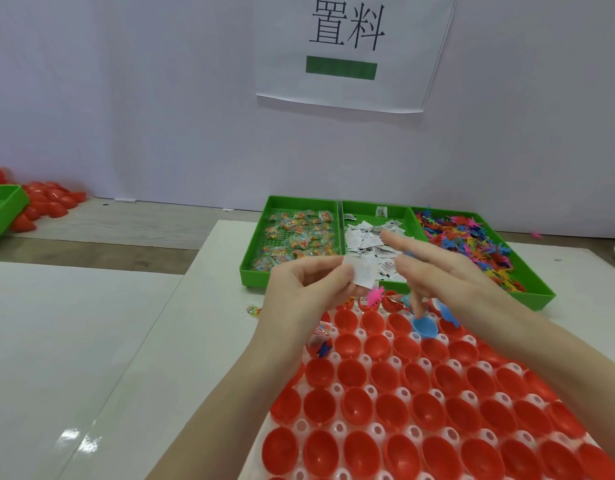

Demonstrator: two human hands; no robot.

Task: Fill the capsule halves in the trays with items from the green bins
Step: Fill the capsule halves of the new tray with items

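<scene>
The tray [337,429] of red capsule halves [358,408] lies on the white table [74,341], close in front of the person. Nearly all of it is unfilled. Only the far rows show anything inside: a pink spiky toy [479,298] sits in a cup at the far edge, a blue toy [450,315] sticks out of a cup to the right, and a cup at the left edge holds a candy packet and a small blue star. One blue capsule half [425,328] stands among the red ones. I judge the work barely begun, with the near rows, all bare cups, left to do. There are too many red halves to count exactly, since arms cover some of them.

The left hand [309,282] pinches a few white paper slips [363,271] between thumb and fingers above the far edge of the tray. The right hand [448,271] is mostly spread, its index finger straight toward the bins and one finger dipping down into or just over the blue half; it seems to hold nothing firmly.

Beyond the tray stand three green bins side by side: a candy bin [288,202], a paper bin [375,204] and a toy bin [534,292]. All three are well stocked. One stray candy packet [253,310] lies on the table left of the tray.

Farther left are a fourth green bin [8,202] and a heap of loose red halves [46,199]. A paper sign [347,50] hangs on the wall.
</scene>
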